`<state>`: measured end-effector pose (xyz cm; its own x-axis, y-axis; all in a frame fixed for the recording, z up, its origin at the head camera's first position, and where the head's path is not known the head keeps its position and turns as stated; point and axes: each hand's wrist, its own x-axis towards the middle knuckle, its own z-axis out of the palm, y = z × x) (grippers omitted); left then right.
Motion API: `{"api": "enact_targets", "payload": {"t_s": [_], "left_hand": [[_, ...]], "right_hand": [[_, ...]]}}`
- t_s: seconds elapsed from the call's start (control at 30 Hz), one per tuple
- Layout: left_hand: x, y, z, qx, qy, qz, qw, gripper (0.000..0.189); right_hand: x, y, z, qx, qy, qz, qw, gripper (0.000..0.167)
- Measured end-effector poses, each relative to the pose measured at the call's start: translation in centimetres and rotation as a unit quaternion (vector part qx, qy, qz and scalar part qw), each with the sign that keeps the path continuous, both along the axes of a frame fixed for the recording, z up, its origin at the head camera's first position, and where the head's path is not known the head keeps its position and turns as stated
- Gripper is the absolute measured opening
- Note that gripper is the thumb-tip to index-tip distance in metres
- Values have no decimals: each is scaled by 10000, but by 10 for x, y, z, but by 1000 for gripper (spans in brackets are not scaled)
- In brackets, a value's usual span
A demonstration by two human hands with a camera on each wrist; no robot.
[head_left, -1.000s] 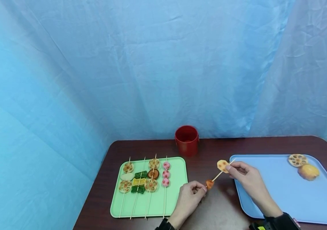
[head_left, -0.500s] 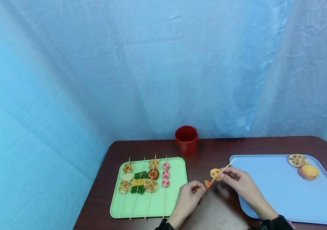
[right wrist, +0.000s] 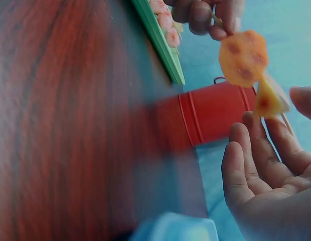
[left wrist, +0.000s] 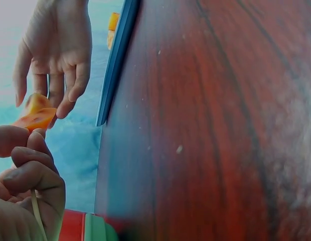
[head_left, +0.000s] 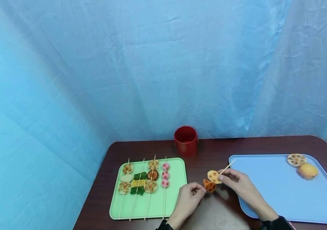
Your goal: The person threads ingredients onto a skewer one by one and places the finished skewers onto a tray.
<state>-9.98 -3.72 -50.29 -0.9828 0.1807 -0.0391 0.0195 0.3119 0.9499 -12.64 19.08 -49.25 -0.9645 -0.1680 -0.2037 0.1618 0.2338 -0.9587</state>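
My left hand (head_left: 188,198) grips the lower end of a thin wooden skewer (left wrist: 38,216), seen best in the left wrist view. Just past its fingertips, an orange-brown slice (head_left: 210,186) with dark spots is threaded on the stick. Against that slice is a pale yellow, brown-spotted slice (head_left: 213,176), also on the skewer. My right hand (head_left: 240,188) pinches the yellow slice between thumb and fingers, and the stick's bare tip (head_left: 230,164) sticks out beyond it. In the right wrist view, the orange slice (right wrist: 243,58) faces the camera and the yellow one (right wrist: 270,102) appears edge-on.
On the left, a green tray (head_left: 177,204) bears several filled skewers side by side. A red bucket (head_left: 186,142) stands at the table's back. The blue tray (head_left: 269,191) on the right holds a lotus root slice (head_left: 296,160) and a rounded yellow-brown piece (head_left: 307,171).
My right hand has slid the yellow slice down the skewer, leftward, until it meets the orange slice. The orange slice has turned its spotted face up. My left hand has stayed almost still.
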Motion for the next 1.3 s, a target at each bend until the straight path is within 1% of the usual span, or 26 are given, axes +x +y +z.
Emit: {"api": "enact_targets", "payload": {"t_s": [0.17,0.3,0.5,0.63,0.73,0.87,0.97,1.03,1.1,1.17,1.23,1.3], "left_hand": [[0,-3,0,137,-45,-22,9999,15],[-2,-6,-1,202,-55,12,9998,15],[-4,-11,-1,205,5,159,9997,14],[-6,-13,-2,199,-47,249,9995,15],[-6,-15,-2,200,-88,296,9993,16],[-6,-16,-2,182,-49,337,9993,14],[-6,-16,-2,165,-30,350,9992,13],[-7,-16,-2,168,-30,351,9992,13],[-7,-15,-2,151,-58,336,9993,14],[-7,-15,-2,146,-55,332,9993,14],[-7,-15,-1,126,-52,328,9994,14],[-7,-15,-1,133,-29,333,9994,14]], "right_hand": [[-2,18,4,451,354,-151,9982,50],[-4,38,9,860,715,-363,9931,53],[-6,76,12,1547,1141,-670,9791,52],[-7,106,13,1986,1207,-848,9689,53],[-9,126,15,2373,1224,-1061,9578,54],[-13,147,14,2876,1370,-1463,9365,47],[-13,164,13,3148,1192,-1727,9257,51],[-14,174,13,3279,893,-1868,9217,56],[-14,184,13,3460,677,-2018,9138,59],[-16,192,10,3576,674,-2150,9063,52],[-17,199,6,3742,738,-2266,8962,46],[-18,205,1,3811,870,-2326,8906,42]]}}
